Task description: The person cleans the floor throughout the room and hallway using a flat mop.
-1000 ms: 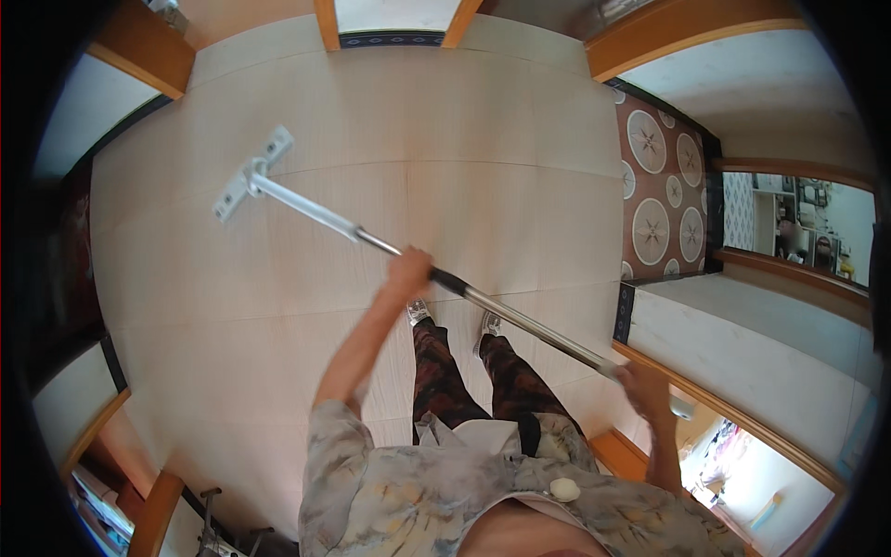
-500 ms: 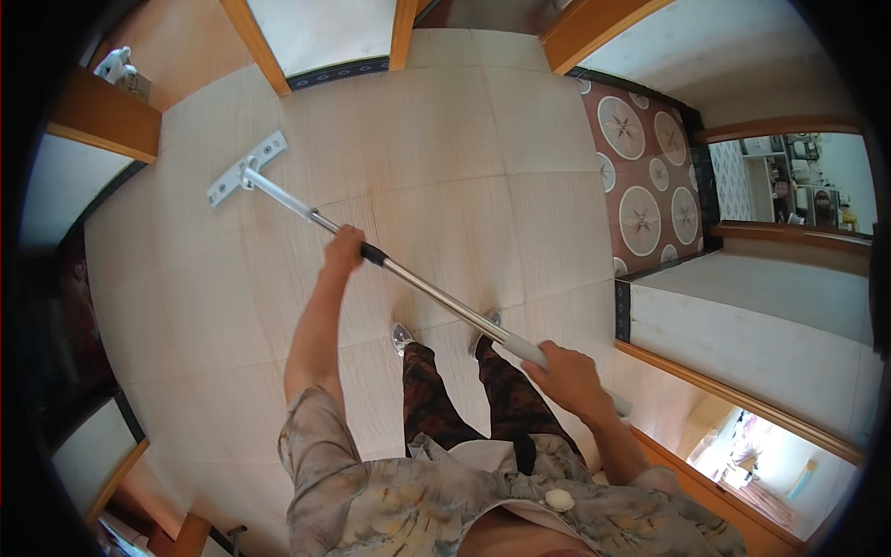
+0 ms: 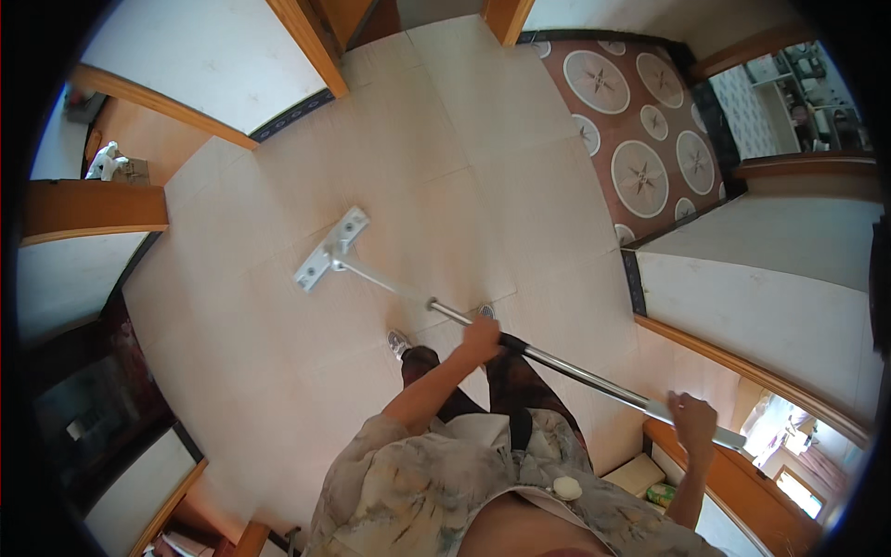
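A long-handled flat mop [image 3: 585, 373] slants across in front of me, its metal pole running from lower right to upper left. The white, bar-shaped mop head [image 3: 320, 263] rests on the pale floor [image 3: 390, 167], ahead and to my left. My left hand [image 3: 480, 342] is wrapped round the pole just above the black collar, on the side toward the head. Near the light grey grip end, my right hand [image 3: 692, 422] closes round the handle, out to my right. Its fingers curl over the top of the grip.
My shoes [image 3: 398, 344] stand below the pole. A brown patterned floor panel [image 3: 640, 139] with round motifs lies at the right. White walls with wooden door frames [image 3: 306, 46] surround the space. A white item [image 3: 106, 161] sits by the left doorway, and a dark cabinet-like area [image 3: 93, 399] is at the left.
Both hands have drawn the mop back and to the right, bringing its head nearer my feet. The view has turned, so the doorways sit differently. Both grips on the pole stay closed.
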A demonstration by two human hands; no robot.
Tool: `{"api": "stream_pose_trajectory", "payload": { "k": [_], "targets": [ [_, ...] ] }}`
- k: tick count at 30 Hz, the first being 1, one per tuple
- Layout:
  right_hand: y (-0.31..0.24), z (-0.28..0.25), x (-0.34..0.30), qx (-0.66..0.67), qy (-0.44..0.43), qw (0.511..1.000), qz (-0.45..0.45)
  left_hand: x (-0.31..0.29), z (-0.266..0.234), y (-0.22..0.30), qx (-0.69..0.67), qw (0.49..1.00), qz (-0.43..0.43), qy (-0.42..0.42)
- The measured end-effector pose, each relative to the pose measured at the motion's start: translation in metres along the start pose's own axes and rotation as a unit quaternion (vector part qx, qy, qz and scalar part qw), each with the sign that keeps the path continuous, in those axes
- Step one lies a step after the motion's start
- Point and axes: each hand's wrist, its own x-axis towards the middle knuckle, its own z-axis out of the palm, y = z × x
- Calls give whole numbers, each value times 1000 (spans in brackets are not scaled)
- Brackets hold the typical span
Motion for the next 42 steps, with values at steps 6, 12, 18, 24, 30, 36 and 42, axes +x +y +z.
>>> {"api": "stream_pose_trajectory", "payload": {
  "k": [6, 12, 18, 24, 30, 36, 42],
  "targets": [
    [114, 13, -27, 15, 63, 971, 229, 45, 10, 131, -19, 987, 97, -129],
    [158, 75, -35, 38, 44, 956, 288, 86, 2, 155, 0, 982, 170, -86],
    [77, 100, 23, 128, -57, 961, 240, 191, -73, 79, 99, 975, 196, -38],
    [-70, -17, 157, 341, -46, 927, 147, 335, -203, -37, 198, 967, 157, -9],
    [-161, -88, 275, 401, -34, 906, 128, 432, -306, -130, 270, 957, 103, -17],
    [-150, -111, 281, 382, -49, 915, 121, 435, -292, -136, 248, 964, 100, -7],
    [-76, -62, 210, 353, -75, 921, 150, 377, -220, -62, 161, 980, 115, 1]
  ]
}}
